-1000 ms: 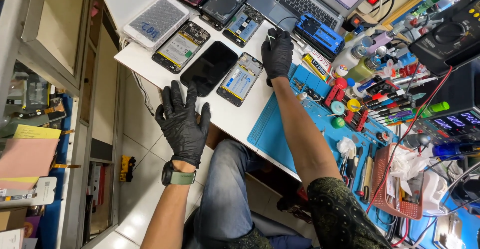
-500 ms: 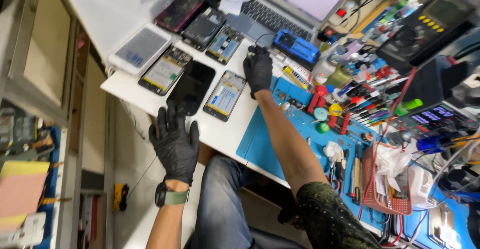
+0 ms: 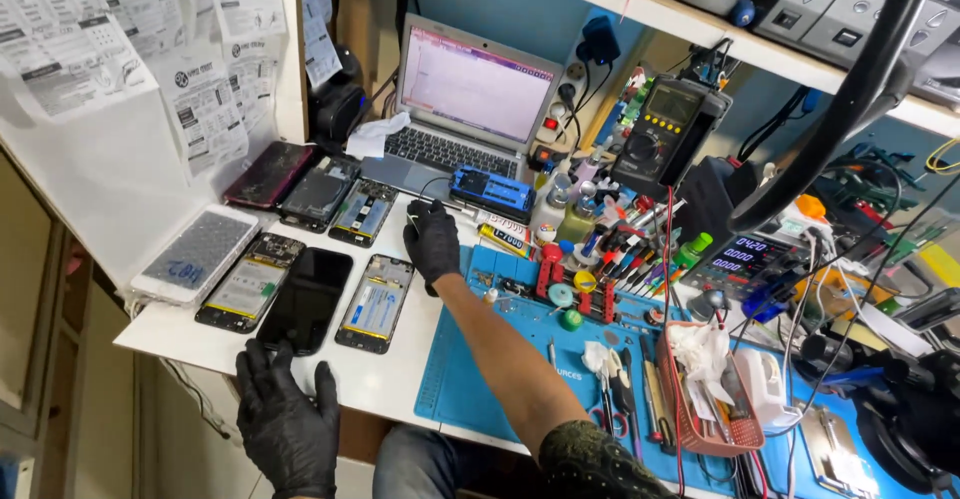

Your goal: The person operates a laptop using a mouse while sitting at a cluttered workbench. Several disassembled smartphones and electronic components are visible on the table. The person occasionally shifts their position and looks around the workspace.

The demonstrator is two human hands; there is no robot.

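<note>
Resting spread, matte-gloved left hand (image 3: pixel 287 421) near glossy black phone (image 3: pixel 306 299); right hand (image 3: pixel 432 242) seemingly curled, empty.

White workbench (image 3: pixel 395 364), blue mat (image 3: pixel 520 354), opened phones (image 3: pixel 373 302), laptop (image 3: pixel 470 109), red basket (image 3: pixel 700 414)
</note>
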